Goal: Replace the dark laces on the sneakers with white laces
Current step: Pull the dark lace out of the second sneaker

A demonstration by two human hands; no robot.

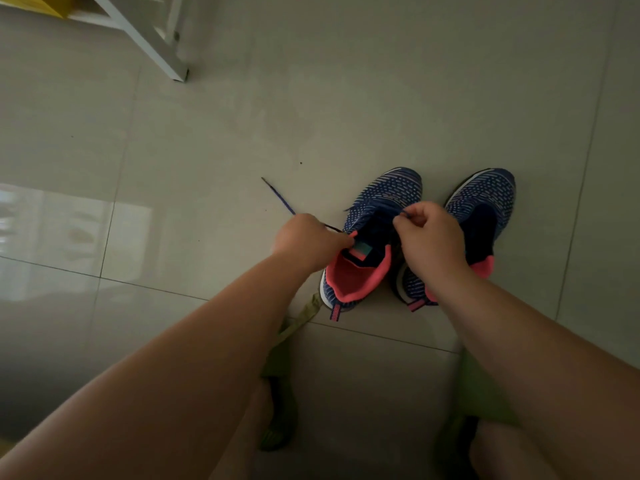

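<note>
You crouched over a grey tiled floor, a white furniture leg off at the far left. Two blue knit sneakers with pink linings stood side by side before you. Your left hand gripped the nearer shoe's collar, and your right hand pinched the dark lace, whose free end trailed leftward across the tiles

Two sneakers, one dark lace, two hands.
</note>
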